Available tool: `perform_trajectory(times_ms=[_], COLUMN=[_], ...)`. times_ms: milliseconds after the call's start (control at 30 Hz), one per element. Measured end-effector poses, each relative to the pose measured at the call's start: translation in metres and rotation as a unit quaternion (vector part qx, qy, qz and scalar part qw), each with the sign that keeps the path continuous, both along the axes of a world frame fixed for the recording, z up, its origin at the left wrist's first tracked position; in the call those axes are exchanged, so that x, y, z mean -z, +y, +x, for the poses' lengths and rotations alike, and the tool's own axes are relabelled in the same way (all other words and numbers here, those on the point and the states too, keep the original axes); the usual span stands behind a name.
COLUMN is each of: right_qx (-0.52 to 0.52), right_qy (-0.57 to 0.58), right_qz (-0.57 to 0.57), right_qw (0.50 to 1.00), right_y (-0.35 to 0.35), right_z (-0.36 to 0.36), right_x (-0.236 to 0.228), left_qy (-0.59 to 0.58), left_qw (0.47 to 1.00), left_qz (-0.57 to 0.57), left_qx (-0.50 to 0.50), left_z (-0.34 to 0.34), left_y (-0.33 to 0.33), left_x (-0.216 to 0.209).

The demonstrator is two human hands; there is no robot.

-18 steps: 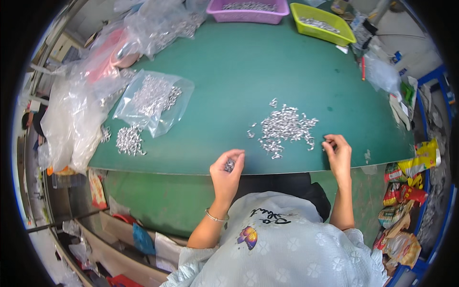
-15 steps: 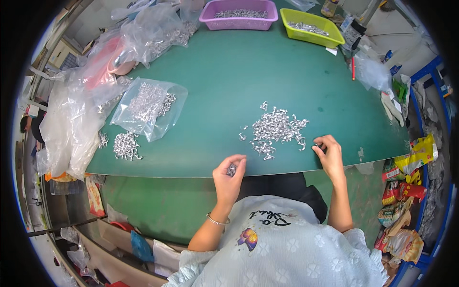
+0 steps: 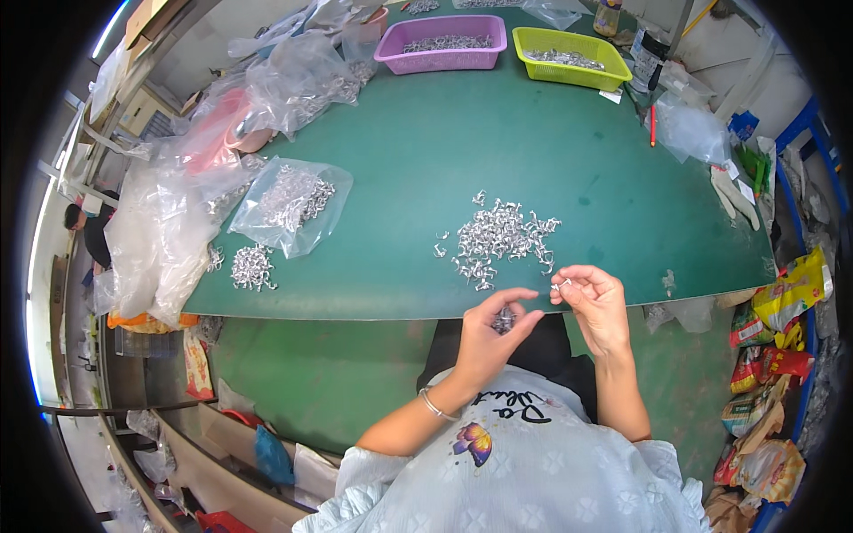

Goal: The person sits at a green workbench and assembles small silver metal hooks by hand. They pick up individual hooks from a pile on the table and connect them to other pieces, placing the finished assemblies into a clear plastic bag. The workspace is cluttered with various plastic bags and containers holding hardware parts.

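Green flat surface (image 3: 391,195); purple rectangular plastic basket (image 3: 444,60) and lime-green plastic basket (image 3: 577,75) at far side, both with metal bits. Loose pile of small curved silvery metal pieces (image 3: 503,235) mid-surface, near edge. Left hand (image 3: 484,339) curled round a dark-silver metal cluster (image 3: 504,320), thumb and index apart. Right hand (image 3: 600,309) pinching a single small silvery piece (image 3: 562,285), fingertips just beside left's.

Black script (image 3: 518,408) on shirt (image 3: 569,484); yellow packet's print (image 3: 793,290) illegible
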State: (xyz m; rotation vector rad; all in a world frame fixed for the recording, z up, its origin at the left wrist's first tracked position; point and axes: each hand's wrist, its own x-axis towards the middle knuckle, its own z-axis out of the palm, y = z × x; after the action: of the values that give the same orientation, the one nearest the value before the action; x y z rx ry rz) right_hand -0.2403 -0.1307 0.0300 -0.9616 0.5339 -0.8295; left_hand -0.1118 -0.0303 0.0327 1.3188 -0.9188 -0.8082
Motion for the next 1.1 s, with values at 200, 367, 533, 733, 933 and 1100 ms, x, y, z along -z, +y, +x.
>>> perform_trajectory(times_ms=[200, 367, 533, 733, 933, 1100], right_qx=[-0.004, 0.035, 0.075, 0.091, 0.025, 0.062], right_qy=[-0.009, -0.009, 0.023, 0.075, 0.105, 0.306], right_qz=[-0.052, -0.108, -0.199, -0.276, -0.299, -0.404], right_qw=[0.999, 0.994, 0.977, 0.954, 0.948, 0.860], right_y=[-0.001, -0.012, -0.027, -0.041, -0.056, -0.091], right_z=[-0.010, -0.016, -0.026, -0.037, -0.033, -0.004], right_x=[-0.003, -0.006, -0.011, -0.017, -0.011, 0.018], left_qy=[-0.048, -0.088, -0.064, 0.039, 0.525, 0.509], left_qw=[0.998, 0.995, 0.997, 0.996, 0.830, 0.836], left_qz=[0.013, 0.022, 0.024, 0.081, 0.138, 0.071], left_qx=[-0.032, -0.033, -0.026, 0.007, 0.132, 0.191], left_z=[-0.019, -0.029, -0.042, -0.050, -0.031, -0.018], left_y=[-0.022, -0.037, -0.049, -0.060, -0.056, -0.052], left_x=[-0.016, -0.015, -0.018, -0.025, -0.004, 0.010])
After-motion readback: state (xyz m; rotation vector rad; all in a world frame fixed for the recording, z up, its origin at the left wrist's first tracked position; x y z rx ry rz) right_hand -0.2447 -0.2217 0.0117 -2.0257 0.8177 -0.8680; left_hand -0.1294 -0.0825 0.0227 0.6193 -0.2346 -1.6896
